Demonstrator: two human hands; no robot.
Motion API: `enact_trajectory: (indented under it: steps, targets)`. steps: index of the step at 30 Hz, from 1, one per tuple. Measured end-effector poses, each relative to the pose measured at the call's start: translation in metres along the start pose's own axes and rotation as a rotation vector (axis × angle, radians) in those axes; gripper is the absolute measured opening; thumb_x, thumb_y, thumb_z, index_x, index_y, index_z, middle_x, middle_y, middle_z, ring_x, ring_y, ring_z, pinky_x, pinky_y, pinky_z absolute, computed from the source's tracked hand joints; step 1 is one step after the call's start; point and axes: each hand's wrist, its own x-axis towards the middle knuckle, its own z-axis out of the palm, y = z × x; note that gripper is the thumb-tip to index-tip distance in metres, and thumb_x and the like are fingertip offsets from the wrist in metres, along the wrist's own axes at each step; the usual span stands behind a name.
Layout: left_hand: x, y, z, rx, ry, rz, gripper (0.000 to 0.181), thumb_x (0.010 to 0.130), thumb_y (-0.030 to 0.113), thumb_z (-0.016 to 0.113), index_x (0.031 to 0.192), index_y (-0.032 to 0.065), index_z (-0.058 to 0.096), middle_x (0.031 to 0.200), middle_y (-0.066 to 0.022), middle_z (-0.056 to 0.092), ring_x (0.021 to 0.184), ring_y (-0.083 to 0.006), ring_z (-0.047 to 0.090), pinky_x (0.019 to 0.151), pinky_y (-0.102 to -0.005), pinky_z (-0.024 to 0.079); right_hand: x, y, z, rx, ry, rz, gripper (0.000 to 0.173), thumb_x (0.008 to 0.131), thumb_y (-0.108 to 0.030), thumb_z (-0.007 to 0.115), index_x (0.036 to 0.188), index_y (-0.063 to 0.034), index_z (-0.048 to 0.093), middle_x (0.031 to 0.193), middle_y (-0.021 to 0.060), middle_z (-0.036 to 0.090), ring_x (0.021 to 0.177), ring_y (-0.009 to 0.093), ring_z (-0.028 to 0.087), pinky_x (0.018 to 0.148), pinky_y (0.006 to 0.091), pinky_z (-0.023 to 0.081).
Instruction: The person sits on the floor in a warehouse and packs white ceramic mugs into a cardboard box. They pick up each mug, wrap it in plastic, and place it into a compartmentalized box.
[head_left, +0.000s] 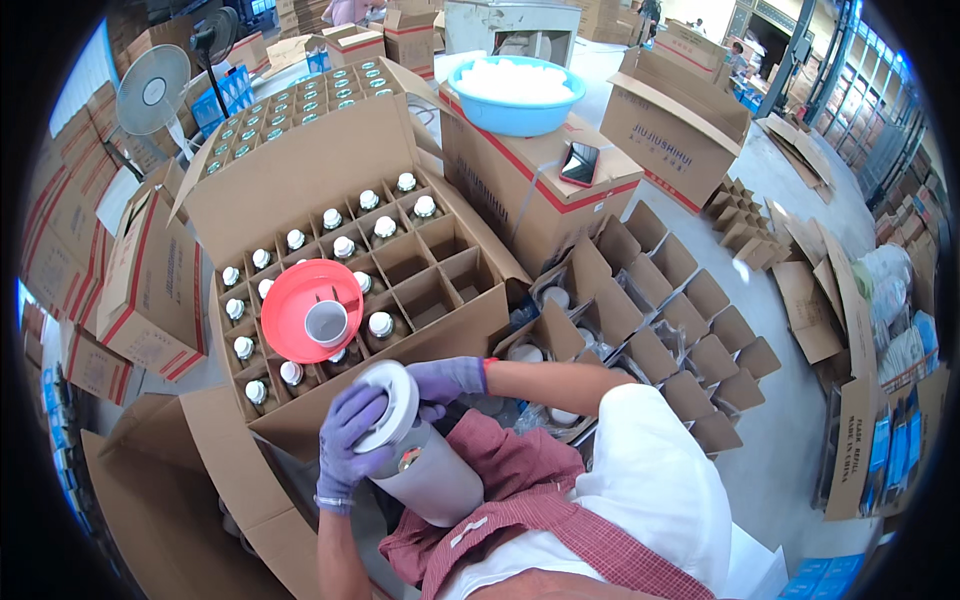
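A large grey cylindrical container (439, 480) with a white ring-shaped top (394, 405) leans tilted against the red checked apron. My left hand (352, 442), in a purple glove, grips the white top from the side. My right hand (448, 381), also gloved, rests at the far side of that top, its fingers partly hidden. Just beyond stands an open divided carton (382, 345) holding several white-capped bottles (381, 324). A red plastic basin (281, 322) with a small grey cup (327, 322) and dark thin tools lies on the bottles.
A blue basin (517, 112) of white pieces and a phone (580, 163) sit on a closed carton (480, 187). Cardboard dividers (645, 330) stand at the right. An open carton (150, 495) is at lower left; two fans (154, 88) stand behind.
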Motion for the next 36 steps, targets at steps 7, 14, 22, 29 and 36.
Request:
enact_trajectory:
  steps: [7,14,22,29,36]
  targets:
    - [-0.037,0.007,0.014,-0.232,-0.209,-0.09,0.053,0.064,0.022,0.079,0.114,0.0043,0.07,0.122,-0.0148,0.066,0.115,-0.0372,0.06,0.101,-0.0436,0.046,-0.026,0.029,0.016,-0.743,0.602,-0.642,0.036,0.099,-0.031,0.054,0.123,-0.0048,0.063,0.113,0.0145,0.065,0.109,0.028,0.062,0.098,0.0372,0.048]
    - [-0.055,0.001,0.01,-0.338,-0.223,-0.121,0.049,0.067,0.029,0.078,0.112,0.0121,0.07,0.125,-0.0151,0.064,0.12,-0.0395,0.057,0.101,-0.0473,0.046,-0.007,0.045,0.048,-1.128,0.325,-0.804,0.035,0.099,-0.018,0.049,0.128,0.0005,0.056,0.127,0.0196,0.058,0.116,0.033,0.057,0.101,0.0387,0.046]
    - [-0.078,0.006,0.026,-0.183,-0.187,-0.219,0.054,0.072,0.031,0.071,0.119,0.0056,0.067,0.123,-0.0135,0.064,0.117,-0.0367,0.055,0.103,-0.0485,0.042,0.026,0.072,0.034,-0.973,0.196,-0.726,0.037,0.099,-0.02,0.046,0.129,-0.0013,0.057,0.128,0.0204,0.058,0.118,0.034,0.056,0.104,0.0408,0.044]
    - [-0.072,0.025,0.036,-0.068,-0.111,-0.32,0.055,0.069,0.031,0.074,0.118,0.0063,0.068,0.123,-0.0153,0.064,0.117,-0.0357,0.056,0.102,-0.044,0.043,0.006,0.052,0.038,-0.743,0.101,-0.566,0.044,0.101,-0.026,0.047,0.136,-0.001,0.052,0.134,0.0169,0.057,0.125,0.027,0.053,0.108,0.0375,0.04]
    - [-0.073,0.0,0.028,-0.135,0.045,-0.12,0.053,0.064,0.027,0.072,0.112,0.0026,0.07,0.119,-0.0156,0.067,0.116,-0.0375,0.059,0.101,-0.0447,0.047,0.004,0.04,0.063,-0.725,0.439,-0.764,0.036,0.096,-0.024,0.053,0.12,0.0007,0.063,0.115,0.018,0.065,0.106,0.033,0.064,0.096,0.0408,0.049]
